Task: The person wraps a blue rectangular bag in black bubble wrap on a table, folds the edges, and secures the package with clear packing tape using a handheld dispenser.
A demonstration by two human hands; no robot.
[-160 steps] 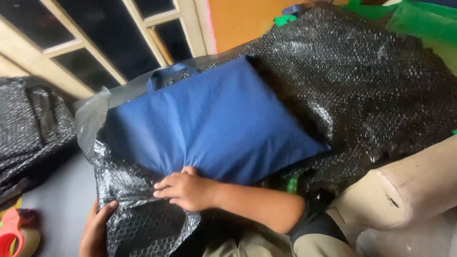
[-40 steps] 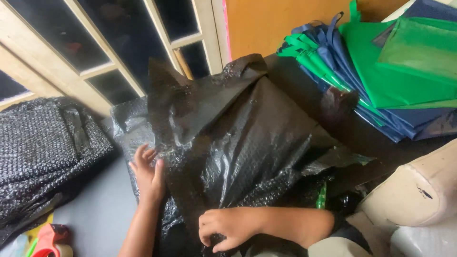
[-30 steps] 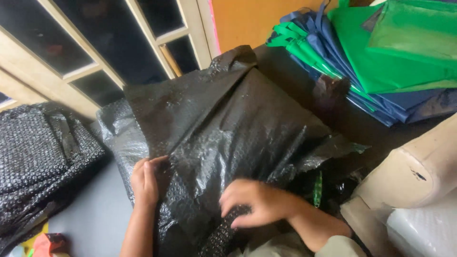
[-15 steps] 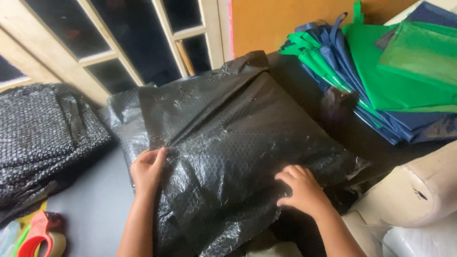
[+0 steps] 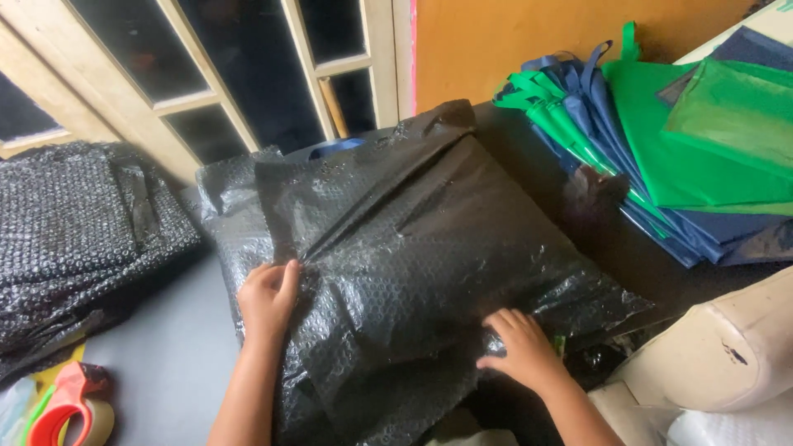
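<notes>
A bundle wrapped in black bubble wrap (image 5: 413,248) lies in front of me on a grey surface. A strip of blue (image 5: 334,147) shows at its far edge. My left hand (image 5: 268,297) presses flat on the wrap's left side, fingers bent over a fold. At the bundle's near right edge, my right hand (image 5: 520,351) rests on the wrap with its fingers spread. Neither hand grips anything.
A second black bubble-wrapped bundle (image 5: 74,231) lies at the left. A red tape dispenser (image 5: 70,405) sits at the bottom left. Green and blue fabric bags (image 5: 661,140) are stacked at the right. A cream roll (image 5: 719,355) lies near right. Glazed wooden doors (image 5: 248,74) stand behind.
The blue cushion, bare at first, is now covered by the black wrap. My right hand slid from the near middle out to the right edge; my left hand stayed on the left side.
</notes>
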